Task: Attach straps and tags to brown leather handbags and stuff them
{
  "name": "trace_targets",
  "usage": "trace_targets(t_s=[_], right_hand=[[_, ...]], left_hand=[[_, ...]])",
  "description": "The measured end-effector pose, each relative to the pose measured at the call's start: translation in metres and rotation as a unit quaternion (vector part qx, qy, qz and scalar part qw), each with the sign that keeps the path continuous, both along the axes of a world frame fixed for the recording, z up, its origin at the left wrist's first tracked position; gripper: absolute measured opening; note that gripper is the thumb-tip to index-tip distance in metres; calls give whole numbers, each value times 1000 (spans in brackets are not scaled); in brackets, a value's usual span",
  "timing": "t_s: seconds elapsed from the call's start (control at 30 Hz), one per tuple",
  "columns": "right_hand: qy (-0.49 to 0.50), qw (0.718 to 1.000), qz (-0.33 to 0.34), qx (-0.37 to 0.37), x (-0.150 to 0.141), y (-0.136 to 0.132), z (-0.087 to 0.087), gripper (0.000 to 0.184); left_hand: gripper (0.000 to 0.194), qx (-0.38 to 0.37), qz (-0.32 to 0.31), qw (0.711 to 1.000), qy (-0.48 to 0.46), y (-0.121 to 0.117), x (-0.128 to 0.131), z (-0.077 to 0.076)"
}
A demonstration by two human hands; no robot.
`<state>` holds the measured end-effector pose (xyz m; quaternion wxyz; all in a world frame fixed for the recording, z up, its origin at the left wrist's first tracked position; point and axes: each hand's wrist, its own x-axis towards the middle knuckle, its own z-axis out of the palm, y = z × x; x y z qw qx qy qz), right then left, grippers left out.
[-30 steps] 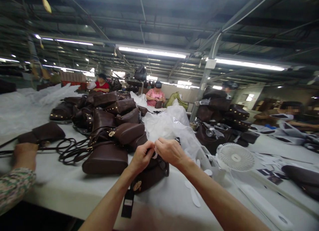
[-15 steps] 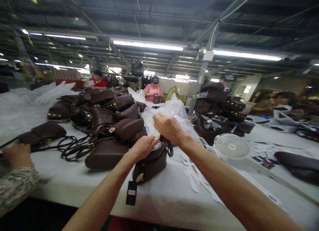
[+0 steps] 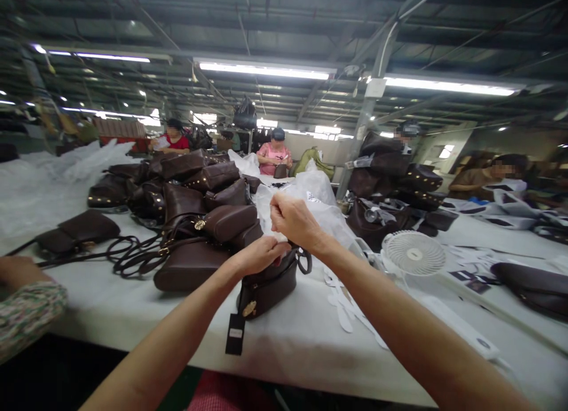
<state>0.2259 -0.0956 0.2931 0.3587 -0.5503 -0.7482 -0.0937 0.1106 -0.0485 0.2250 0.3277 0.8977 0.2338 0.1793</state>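
Note:
A dark brown handbag (image 3: 268,290) stands on the white table in front of me, with a gold emblem and a black hang tag (image 3: 235,334) dangling from its near end. Over the top of the bag, my left hand (image 3: 261,254) is closed in a pinch on thin white wrapping (image 3: 278,236). My right hand (image 3: 293,219) is curled into a fist just above it, against the same white wrapping. Its fingertips are hidden from me. A short brown strap loop (image 3: 304,262) hangs beside the right wrist.
Brown bags (image 3: 190,266) are heaped left of my hands, with clear plastic (image 3: 317,189) behind. To the right are a small white fan (image 3: 414,252), white strips (image 3: 341,310) and another brown bag (image 3: 532,287). A co-worker's sleeve (image 3: 33,313) reaches in at left. Other people sit farther back.
My right hand has tightened from a looser grip into a fist. The left hand has moved slightly up and right, closer to it. The co-worker's hand at left has shifted outward.

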Motion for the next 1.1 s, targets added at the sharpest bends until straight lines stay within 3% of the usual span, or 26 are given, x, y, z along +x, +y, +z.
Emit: trace_targets(t_s=[0.1, 0.2, 0.3, 0.4, 0.47, 0.53, 0.6, 0.63, 0.67, 0.7, 0.73, 0.8, 0.87, 1.0, 1.1], right_hand=[[8, 1000, 0, 1, 7, -1, -8, 14], [29, 999, -32, -14, 20, -5, -10, 20], [-112, 986, -35, -117, 30, -12, -11, 37], [-259, 944, -44, -200, 33, -19, -15, 19], [-258, 942, -38, -213, 35, -21, -15, 13], [-203, 946, -6, -254, 38, -20, -13, 12], [-133, 938, 25, -318, 43, -18, -8, 12], [-104, 932, 36, -345, 45, -17, -6, 13], [-85, 927, 51, -362, 47, -15, -4, 13], [-74, 924, 73, -367, 49, -13, -3, 13], [-69, 924, 98, -363, 50, -10, -2, 14], [-58, 924, 146, -350, 52, -5, -2, 15], [-45, 919, 166, -356, 54, -1, -3, 17], [-15, 907, 168, -386, 63, 1, -6, 14], [22, 898, 176, -402, 73, 1, -13, 23]], left_hand=[[49, 10, -19, 999, 50, 3, -5, 6], [48, 8, -41, 997, 72, 11, -10, 23], [49, 10, -69, 995, 69, 21, -13, 39], [45, 44, -84, 989, 114, 26, -14, 47], [35, 131, -39, 987, 81, 19, -18, 47], [21, 270, 74, 959, -53, 2, -24, 39], [10, 388, 179, 878, -216, -23, -31, 22], [7, 419, 193, 845, -271, -35, -32, 10], [8, 441, 158, 835, -289, -46, -32, -3], [9, 446, 117, 846, -268, -54, -29, -18], [9, 442, 116, 861, -222, -60, -25, -32], [28, 415, 166, 887, -114, -63, -13, -55], [40, 373, 220, 902, -2, -58, -1, -69], [20, 297, 232, 915, 147, -43, 4, -74], [18, 267, 209, 927, 161, -39, 0, -72]])
